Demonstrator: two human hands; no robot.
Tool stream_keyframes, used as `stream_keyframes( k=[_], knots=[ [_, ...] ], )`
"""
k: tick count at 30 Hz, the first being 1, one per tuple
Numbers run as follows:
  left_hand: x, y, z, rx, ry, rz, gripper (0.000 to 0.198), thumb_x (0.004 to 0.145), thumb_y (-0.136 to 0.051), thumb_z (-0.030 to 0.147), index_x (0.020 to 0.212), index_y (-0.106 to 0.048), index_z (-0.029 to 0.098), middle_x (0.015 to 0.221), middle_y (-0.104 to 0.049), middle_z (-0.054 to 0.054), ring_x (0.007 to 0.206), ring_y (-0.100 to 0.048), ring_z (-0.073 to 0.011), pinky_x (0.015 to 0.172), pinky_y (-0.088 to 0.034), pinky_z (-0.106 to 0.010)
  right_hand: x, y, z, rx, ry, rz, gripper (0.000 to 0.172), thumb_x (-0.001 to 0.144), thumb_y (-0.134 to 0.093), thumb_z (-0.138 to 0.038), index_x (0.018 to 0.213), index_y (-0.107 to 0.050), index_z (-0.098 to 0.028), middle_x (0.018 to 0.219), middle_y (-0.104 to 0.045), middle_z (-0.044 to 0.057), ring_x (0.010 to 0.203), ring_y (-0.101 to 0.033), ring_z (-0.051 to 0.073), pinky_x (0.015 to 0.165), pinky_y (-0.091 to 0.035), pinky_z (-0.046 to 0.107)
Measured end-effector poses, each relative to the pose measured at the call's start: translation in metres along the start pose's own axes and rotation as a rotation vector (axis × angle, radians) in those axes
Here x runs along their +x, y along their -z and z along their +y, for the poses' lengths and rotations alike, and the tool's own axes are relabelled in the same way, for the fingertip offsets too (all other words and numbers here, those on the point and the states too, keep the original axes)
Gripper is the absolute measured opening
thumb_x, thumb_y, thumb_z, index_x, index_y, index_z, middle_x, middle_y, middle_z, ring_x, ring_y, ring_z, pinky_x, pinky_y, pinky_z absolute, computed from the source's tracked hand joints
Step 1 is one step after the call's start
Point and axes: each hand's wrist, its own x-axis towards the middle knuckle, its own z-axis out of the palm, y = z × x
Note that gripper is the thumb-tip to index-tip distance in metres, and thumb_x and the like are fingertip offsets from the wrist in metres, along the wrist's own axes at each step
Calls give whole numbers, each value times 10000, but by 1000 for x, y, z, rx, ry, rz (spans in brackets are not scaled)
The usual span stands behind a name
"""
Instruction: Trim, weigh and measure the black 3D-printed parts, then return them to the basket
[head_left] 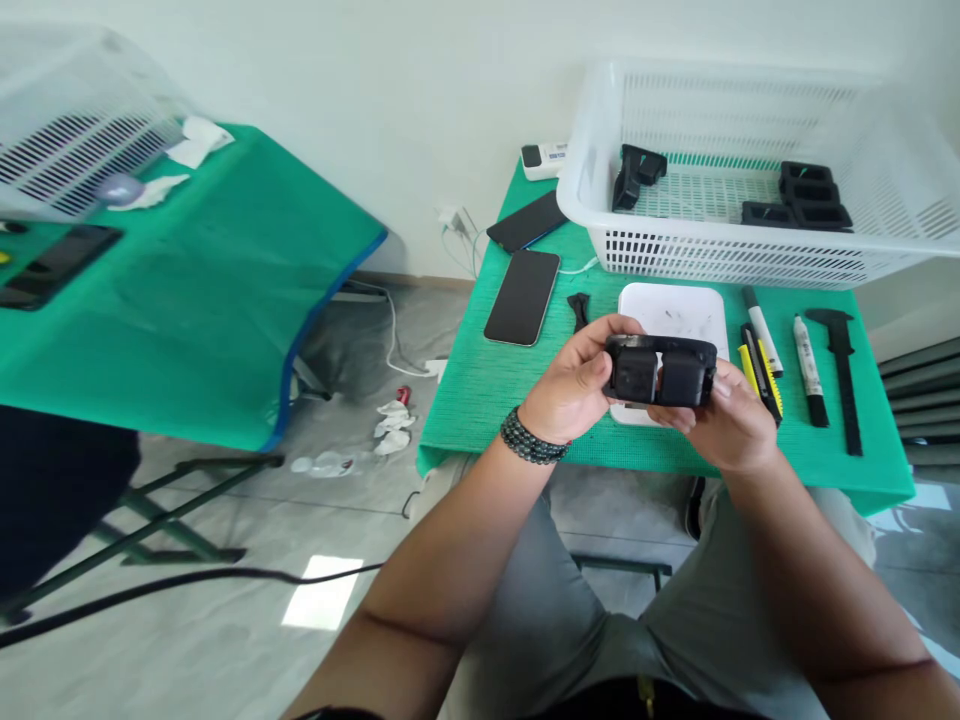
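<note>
Between my two hands is a black plastic part (637, 375) with two box-shaped sections side by side and a gap between them. My left hand (574, 375) grips its left end, thumb on the near face. At the right end, my right hand (727, 410) holds it with thumb and fingers. The part is held above a white square tray or scale (671, 305), whose middle it partly hides. A small black piece (578, 310) lies just beyond my left hand. Right of my right hand lie a yellow-and-black utility knife (763, 375), markers (808, 370) and a black caliper (841, 375).
A white plastic basket (720, 250) with several black parts (814, 195) stands at the back of the green table (480, 400). Two phones (523, 298) lie at the left. Another green-covered table (247, 280) stands further left; a black cable (225, 575) crosses the floor side.
</note>
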Motion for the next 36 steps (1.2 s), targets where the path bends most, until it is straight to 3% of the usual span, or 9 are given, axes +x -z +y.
stream_keyframes(
  k=[4, 9, 12, 19, 22, 28, 32, 34, 36],
  knots=[
    [1, -3, 3, -113, 9, 15, 650, 717, -873, 678, 1110, -691, 194, 861, -714, -25, 667, -693, -156, 594, -552, -269, 0, 1, 1, 7, 6, -27, 357, 872, -761, -555, 805, -702, -209, 517, -512, -37, 465, -431, 129, 520, -388, 298],
    [0, -10, 6, -222, 24, 35, 606, 731, -889, 633, 1125, -775, 187, 972, -810, -83, 908, -794, -250, 825, -628, -343, 2, 2, 3, 43, 1, -39, 397, 899, -732, -589, 835, -701, -199, 475, -455, -61, 429, -357, 109, 510, -374, 290],
    [-1, -12, 7, -246, 34, 23, 578, 738, -906, 580, 1155, -786, 197, 1022, -825, -92, 971, -804, -274, 876, -632, -366, 3, 1, 3, 74, -8, -32, 458, 914, -693, -648, 811, -694, -201, 459, -394, -77, 414, -312, 102, 507, -373, 290],
    [0, -14, 7, -249, 21, 28, 519, 738, -926, 525, 1131, -791, 214, 1001, -820, -66, 946, -797, -236, 813, -623, -305, 3, 3, 0, 165, -53, 26, 332, 832, -809, -528, 852, -715, -210, 555, -453, -74, 429, -223, 62, 489, -366, 276],
    [0, -18, 6, -237, 23, 45, 527, 713, -938, 537, 1100, -789, 211, 976, -809, -59, 934, -786, -230, 834, -619, -317, 1, 4, 0, 181, -45, 33, 318, 808, -832, -494, 769, -688, -212, 564, -484, -60, 438, -218, 59, 474, -360, 271],
    [-3, -25, -3, -287, 18, 94, 503, 734, -910, 567, 1095, -775, 244, 853, -757, -12, 739, -724, -170, 682, -581, -283, -5, 3, -1, 159, -43, 30, 315, 758, -871, -471, 731, -679, -223, 580, -484, -30, 497, -359, 109, 468, -348, 267],
    [-1, -24, -7, -284, -2, 116, 483, 807, -845, 592, 1123, -759, 237, 688, -626, 34, 548, -564, -97, 533, -471, -226, -5, 2, 1, 165, -35, -10, 275, 827, -807, -480, 807, -713, -222, 538, -401, -69, 453, -254, 85, 480, -344, 276],
    [0, -23, -8, -286, 17, 107, 497, 837, -814, 600, 1163, -746, 232, 651, -575, 46, 498, -504, -81, 487, -425, -214, -3, 1, 3, 164, -44, -40, 295, 848, -779, -505, 895, -737, -217, 588, -485, -56, 432, -229, 65, 486, -351, 288],
    [1, -22, -8, -299, 37, 97, 516, 844, -805, 606, 1184, -737, 224, 688, -606, 30, 534, -549, -96, 498, -443, -216, -3, -2, 4, 166, -56, -67, 367, 846, -770, -553, 990, -751, -216, 698, -599, -17, 428, -245, 55, 489, -360, 298]
  ],
)
